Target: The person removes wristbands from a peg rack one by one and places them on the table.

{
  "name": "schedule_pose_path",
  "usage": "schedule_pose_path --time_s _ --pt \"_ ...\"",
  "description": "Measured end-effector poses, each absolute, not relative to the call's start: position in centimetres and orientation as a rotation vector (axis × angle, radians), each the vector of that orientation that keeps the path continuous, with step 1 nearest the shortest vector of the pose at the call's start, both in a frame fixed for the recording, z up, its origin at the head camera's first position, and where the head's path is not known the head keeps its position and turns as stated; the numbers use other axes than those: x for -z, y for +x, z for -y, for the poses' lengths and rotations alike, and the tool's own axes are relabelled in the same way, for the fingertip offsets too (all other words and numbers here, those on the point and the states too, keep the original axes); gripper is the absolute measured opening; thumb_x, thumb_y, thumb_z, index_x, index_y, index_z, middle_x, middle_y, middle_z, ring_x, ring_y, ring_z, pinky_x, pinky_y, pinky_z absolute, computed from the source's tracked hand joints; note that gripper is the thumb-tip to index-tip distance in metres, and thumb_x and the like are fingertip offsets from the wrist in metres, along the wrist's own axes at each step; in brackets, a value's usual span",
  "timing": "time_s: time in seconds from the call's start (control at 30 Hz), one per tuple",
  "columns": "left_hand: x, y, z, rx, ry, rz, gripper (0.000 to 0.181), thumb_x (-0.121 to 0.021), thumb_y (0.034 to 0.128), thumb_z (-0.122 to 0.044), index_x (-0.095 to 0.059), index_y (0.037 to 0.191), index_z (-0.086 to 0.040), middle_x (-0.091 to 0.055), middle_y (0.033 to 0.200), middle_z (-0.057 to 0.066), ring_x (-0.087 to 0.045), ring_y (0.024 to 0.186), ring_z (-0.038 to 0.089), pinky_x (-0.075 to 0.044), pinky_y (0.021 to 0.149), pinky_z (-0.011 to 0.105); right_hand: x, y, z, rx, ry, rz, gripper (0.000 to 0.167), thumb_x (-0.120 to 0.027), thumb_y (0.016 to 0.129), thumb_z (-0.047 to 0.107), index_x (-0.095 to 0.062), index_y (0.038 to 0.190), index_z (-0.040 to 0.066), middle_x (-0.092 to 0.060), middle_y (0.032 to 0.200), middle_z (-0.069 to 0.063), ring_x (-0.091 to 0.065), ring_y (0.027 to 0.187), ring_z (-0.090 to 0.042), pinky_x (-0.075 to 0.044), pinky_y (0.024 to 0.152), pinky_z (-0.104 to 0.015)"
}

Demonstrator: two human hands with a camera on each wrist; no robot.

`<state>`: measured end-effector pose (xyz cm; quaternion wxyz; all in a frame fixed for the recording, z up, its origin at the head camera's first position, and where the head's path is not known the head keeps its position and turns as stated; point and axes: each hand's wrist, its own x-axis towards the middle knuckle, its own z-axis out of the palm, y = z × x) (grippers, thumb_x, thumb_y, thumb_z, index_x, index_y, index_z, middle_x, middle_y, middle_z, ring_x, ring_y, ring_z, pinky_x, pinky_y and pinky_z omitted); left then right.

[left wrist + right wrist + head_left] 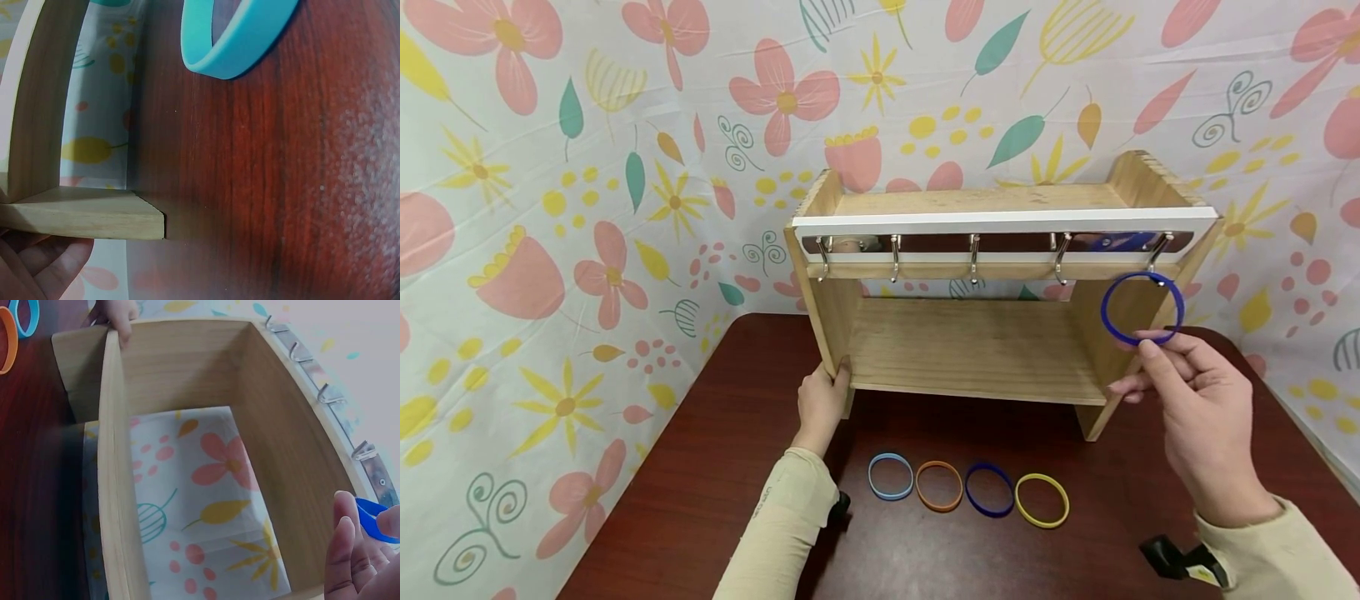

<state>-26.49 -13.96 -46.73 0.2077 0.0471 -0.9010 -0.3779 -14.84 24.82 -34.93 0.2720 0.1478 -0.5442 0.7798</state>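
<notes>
My right hand [1206, 417] pinches a blue wristband [1105, 312] by its lower edge. The band stands upright just in front of the rightmost hook [1161, 250] of the rack; whether it touches the hook I cannot tell. In the right wrist view the blue band [374, 520] shows between thumb and fingers. My left hand [822, 404] grips the lower left side panel of the wooden shelf [977, 346]. On the table in front lie a light blue wristband [891, 497], an orange wristband [939, 508], another blue wristband [989, 513] and a yellow wristband [1042, 524].
A metal strip with several hooks [974, 250] runs along the shelf's white front rail. The shelf stands on a dark red-brown table [700, 467]. Behind it hangs a flower-patterned cloth [662, 167]. Black wrist straps [1165, 557] sit at the sleeves.
</notes>
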Motion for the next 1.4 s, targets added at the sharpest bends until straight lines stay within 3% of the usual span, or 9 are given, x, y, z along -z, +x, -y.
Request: schedule_pose_path --time_s 0.7,1.03,1.4 --pt "46.74 -26.47 13.86 1.050 0.103 2.483 0.036 -0.054 0.0992 -0.038 -0.063 0.078 -0.010 -0.062 0.058 0.005 -0.058 0.048 0.019 -0.045 0.044 0.034 34.99 -14.47 -25.25 -2.111 0.435 1.468 0.027 -0.050 0.096 -0.008 -0.050 0.119 -0.022 -0.070 0.105 -0.022 -0.069 0.060 -0.025 -0.051 0.053 -0.025" --pt "46.83 -26.47 13.88 1.051 0.099 2.479 0.033 -0.055 0.0990 -0.036 -0.067 0.087 -0.008 -0.067 0.065 0.010 -0.061 0.049 0.019 -0.047 0.043 0.032 34.70 -14.22 -25.02 -2.099 0.401 1.433 0.027 -0.050 0.096 -0.009 -0.048 0.117 -0.025 -0.070 0.102 -0.024 -0.068 0.058 -0.026 -0.050 0.051 -0.025" --pt "46.76 -26.43 13.85 1.048 0.105 2.480 0.033 -0.055 0.0989 -0.037 -0.067 0.086 -0.009 -0.067 0.066 0.009 -0.061 0.049 0.019 -0.047 0.044 0.033 34.34 -13.84 -24.80 -2.075 0.371 1.424 0.027 -0.052 0.095 -0.009 -0.048 0.116 -0.025 -0.070 0.102 -0.025 -0.069 0.058 -0.025 -0.050 0.051 -0.025"
